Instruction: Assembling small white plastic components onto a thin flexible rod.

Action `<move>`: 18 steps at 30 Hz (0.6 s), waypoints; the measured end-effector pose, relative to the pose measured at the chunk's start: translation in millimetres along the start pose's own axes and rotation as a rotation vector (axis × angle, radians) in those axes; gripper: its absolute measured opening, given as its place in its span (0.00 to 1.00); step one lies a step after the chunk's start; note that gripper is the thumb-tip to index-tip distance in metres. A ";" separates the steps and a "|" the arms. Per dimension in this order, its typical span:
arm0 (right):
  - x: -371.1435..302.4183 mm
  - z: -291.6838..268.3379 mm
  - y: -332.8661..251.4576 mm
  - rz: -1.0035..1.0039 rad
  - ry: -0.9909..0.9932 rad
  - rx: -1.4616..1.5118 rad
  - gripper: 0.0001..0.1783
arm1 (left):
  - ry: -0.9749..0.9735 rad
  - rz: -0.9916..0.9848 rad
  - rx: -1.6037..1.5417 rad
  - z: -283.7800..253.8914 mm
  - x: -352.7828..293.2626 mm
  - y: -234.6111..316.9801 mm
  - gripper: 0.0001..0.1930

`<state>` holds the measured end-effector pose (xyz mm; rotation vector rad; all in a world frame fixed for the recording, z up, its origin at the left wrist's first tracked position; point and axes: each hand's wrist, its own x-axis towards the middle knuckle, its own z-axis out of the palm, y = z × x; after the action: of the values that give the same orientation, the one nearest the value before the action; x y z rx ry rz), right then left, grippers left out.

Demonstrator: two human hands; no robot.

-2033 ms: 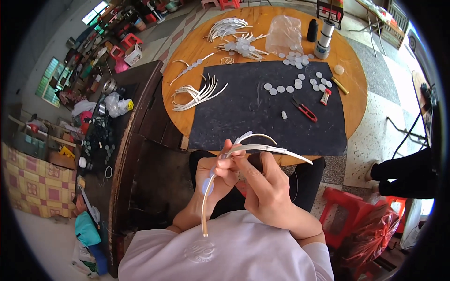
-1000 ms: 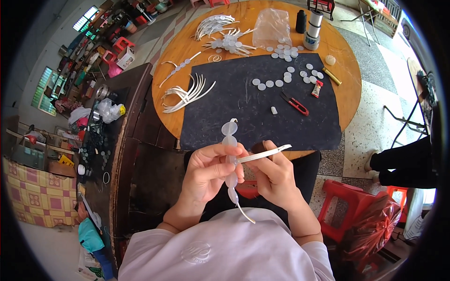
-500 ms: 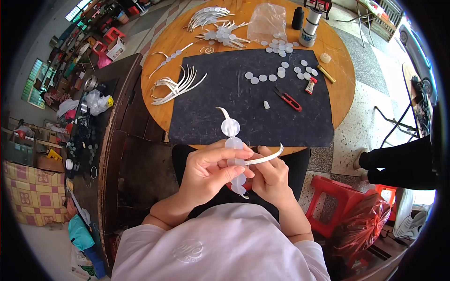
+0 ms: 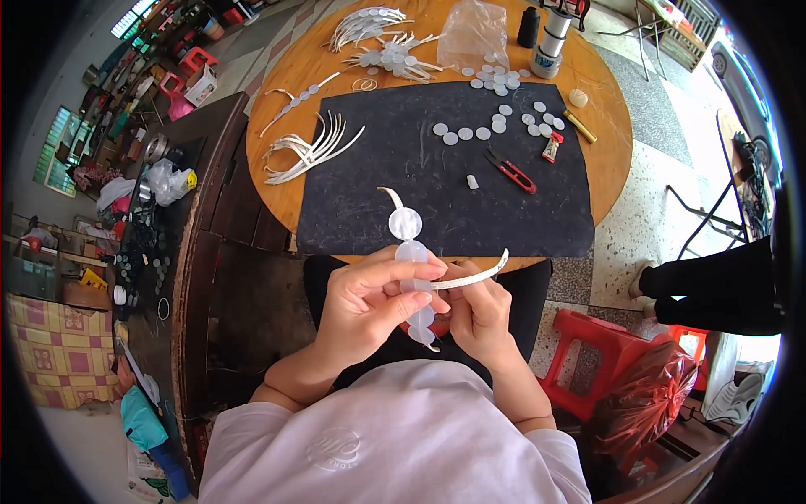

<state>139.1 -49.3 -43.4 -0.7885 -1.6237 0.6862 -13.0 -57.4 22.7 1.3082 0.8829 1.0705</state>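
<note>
My left hand pinches a strand of translucent round discs between thumb and fingers, above my lap at the table's front edge. A thin white tail curls from the strand's top end. Out of the pinched middle, a white strip runs sideways across the closed fingers of my right hand, which appears to grip it; some fingertips are hidden behind the strand. Beyond, on the dark mat, lie red-handled snips, a small white piece and loose discs.
A bunch of white strips lies across the mat's left edge. Finished-looking disc strands, a clear plastic bag and a black bottle occupy the table's far side. At right are a red stool and a person's dark-trousered leg.
The whole view has shifted slightly, so the table sits a little further up and left. Both hands keep nearly the same hold on the strand and strip.
</note>
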 end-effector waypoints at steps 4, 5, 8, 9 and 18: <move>-1.4 -0.1 -0.2 -0.033 -0.010 0.070 0.13 | -0.006 -0.010 0.019 2.7 -1.1 2.6 0.12; -2.1 -0.2 -0.2 -0.046 -0.010 0.114 0.10 | -0.010 -0.013 0.026 3.4 -1.4 3.1 0.12; -5.4 -6.1 -1.9 0.025 -0.043 0.263 0.07 | -0.027 -0.005 0.038 4.5 -3.5 3.1 0.12; -6.5 -7.4 -2.6 0.060 -0.060 0.338 0.10 | -0.035 -0.001 0.044 5.0 -4.2 3.0 0.12; -6.8 -0.5 -16.2 0.277 -0.015 0.399 0.24 | -0.064 -0.015 0.034 13.7 -8.3 2.4 0.14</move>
<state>138.3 -64.4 -34.6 -0.7177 -1.3397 1.1737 -2.7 -69.5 25.7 1.3546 0.8651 1.0009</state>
